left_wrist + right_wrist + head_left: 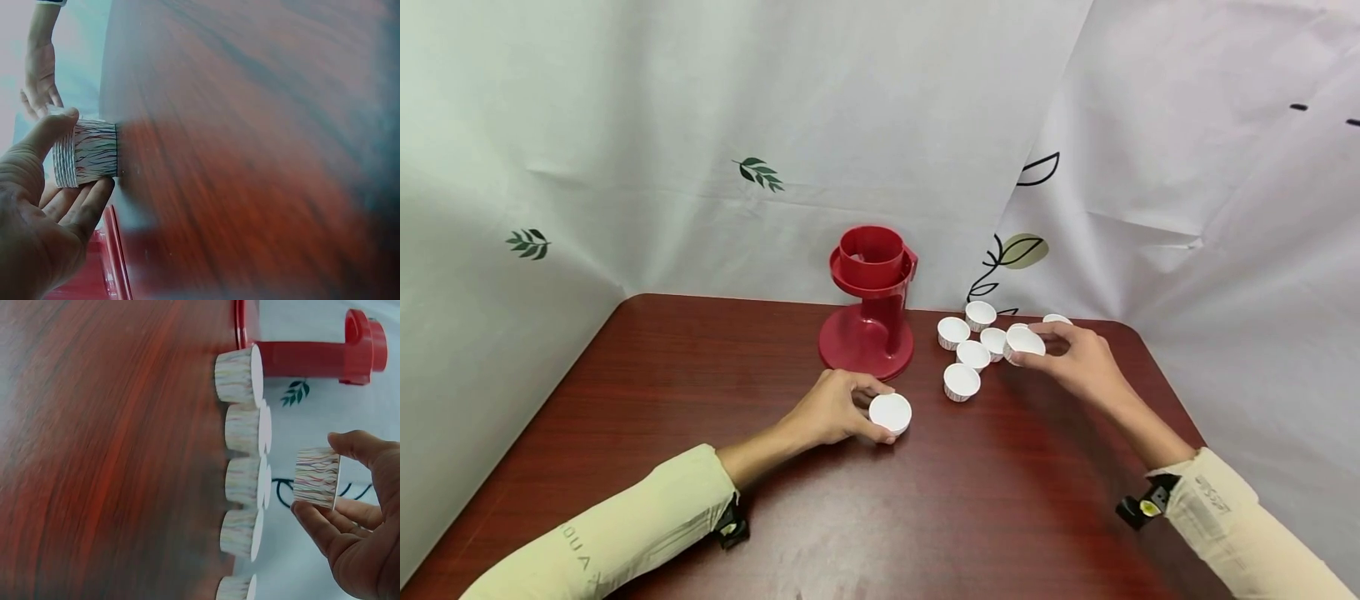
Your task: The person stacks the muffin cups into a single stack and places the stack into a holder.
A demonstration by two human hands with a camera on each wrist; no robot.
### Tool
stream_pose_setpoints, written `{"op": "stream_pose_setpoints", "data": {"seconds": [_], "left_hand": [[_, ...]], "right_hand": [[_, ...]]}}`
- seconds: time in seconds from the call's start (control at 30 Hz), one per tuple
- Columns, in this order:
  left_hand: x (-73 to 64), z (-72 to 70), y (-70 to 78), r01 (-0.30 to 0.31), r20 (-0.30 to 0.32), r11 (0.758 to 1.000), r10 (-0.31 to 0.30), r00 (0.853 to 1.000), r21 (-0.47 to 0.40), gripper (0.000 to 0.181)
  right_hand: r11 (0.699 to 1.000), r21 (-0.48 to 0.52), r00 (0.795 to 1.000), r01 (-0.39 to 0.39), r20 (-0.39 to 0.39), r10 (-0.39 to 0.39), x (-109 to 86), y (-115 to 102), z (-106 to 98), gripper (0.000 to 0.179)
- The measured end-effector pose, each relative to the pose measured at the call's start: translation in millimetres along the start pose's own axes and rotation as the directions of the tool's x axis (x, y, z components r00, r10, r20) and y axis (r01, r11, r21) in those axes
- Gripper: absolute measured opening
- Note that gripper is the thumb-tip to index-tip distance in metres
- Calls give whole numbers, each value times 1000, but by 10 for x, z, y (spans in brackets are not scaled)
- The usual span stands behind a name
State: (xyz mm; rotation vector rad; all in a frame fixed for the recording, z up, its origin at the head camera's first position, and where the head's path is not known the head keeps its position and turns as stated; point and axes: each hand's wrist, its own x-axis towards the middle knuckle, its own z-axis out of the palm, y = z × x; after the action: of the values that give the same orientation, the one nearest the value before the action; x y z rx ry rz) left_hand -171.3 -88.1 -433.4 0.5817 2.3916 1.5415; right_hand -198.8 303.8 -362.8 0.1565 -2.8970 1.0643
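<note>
My left hand [831, 408] grips a short stack of nested white paper baking cups [891, 413] near the middle of the table. In the left wrist view several rims show on the stack [94, 153], and its base is at the tabletop. Off to the right, my right hand [1084, 358] pinches a single baking cup [1024, 343] between thumb and fingers. The right wrist view shows this cup [315, 477], with wavy coloured lines on its side, held above the table. Several more baking cups [962, 382] stand upright around and left of the right hand.
Behind the left hand stands a red plastic holder [867, 337] with a round base and a ring-shaped top. A red cylinder [871, 258] sits in that ring. The brown wooden table [700, 350] ends at a pale curtain [887, 125] with leaf prints.
</note>
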Motion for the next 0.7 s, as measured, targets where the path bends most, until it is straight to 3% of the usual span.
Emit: {"op": "stream_pose_setpoints", "data": {"seconds": [0.4,0.7], "left_hand": [[-5,0,3,3,-3,1000,-3,1000,-12,52],[-9,5,8,4,-10,1000,-4,1000,1,53]], "right_hand": [[988,141,997,62,40,-68,60,-294,188,60],[987,153,991,58,109,-75,100,-482,270,61]]}}
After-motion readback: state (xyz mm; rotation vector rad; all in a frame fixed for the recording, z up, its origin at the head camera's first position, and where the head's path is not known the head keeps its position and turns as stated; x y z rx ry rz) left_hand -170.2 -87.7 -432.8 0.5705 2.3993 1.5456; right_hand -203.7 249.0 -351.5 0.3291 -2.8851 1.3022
